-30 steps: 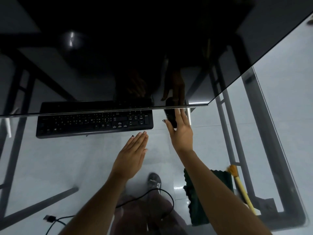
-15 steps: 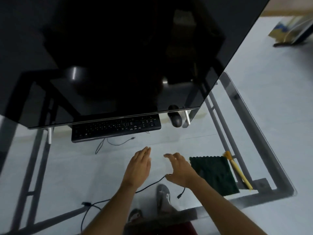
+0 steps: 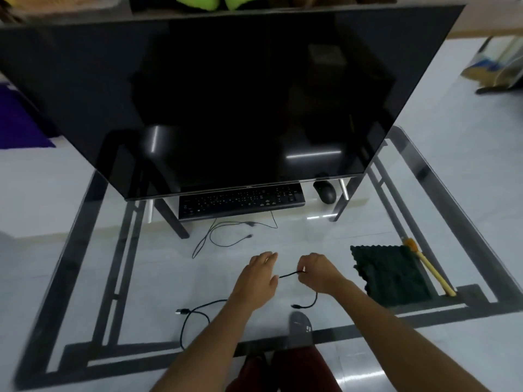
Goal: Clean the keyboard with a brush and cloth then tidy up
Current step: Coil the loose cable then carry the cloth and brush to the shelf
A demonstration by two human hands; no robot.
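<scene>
The black keyboard (image 3: 240,202) lies at the back of the glass table, partly under the big dark monitor (image 3: 226,94). A dark green cloth (image 3: 390,274) lies at the right, with a yellow-handled brush (image 3: 433,274) along its right edge. My right hand (image 3: 317,271) pinches a thin black cable (image 3: 288,275) near the table's middle. My left hand (image 3: 256,278) hovers palm down over the same cable, fingers stretched; its thumb meets the cable, but I cannot see whether it grips. Neither hand touches the keyboard, cloth or brush.
A black mouse (image 3: 327,191) sits right of the keyboard. A second thin cable (image 3: 226,236) loops in front of the keyboard. The held cable trails left to a USB plug (image 3: 179,311). The dark table frame (image 3: 418,171) and a shoe (image 3: 301,328) show through the glass.
My right hand came back from the mouse and pinched the black cable. My left hand drew nearer to it. The view pulled back, showing the whole monitor.
</scene>
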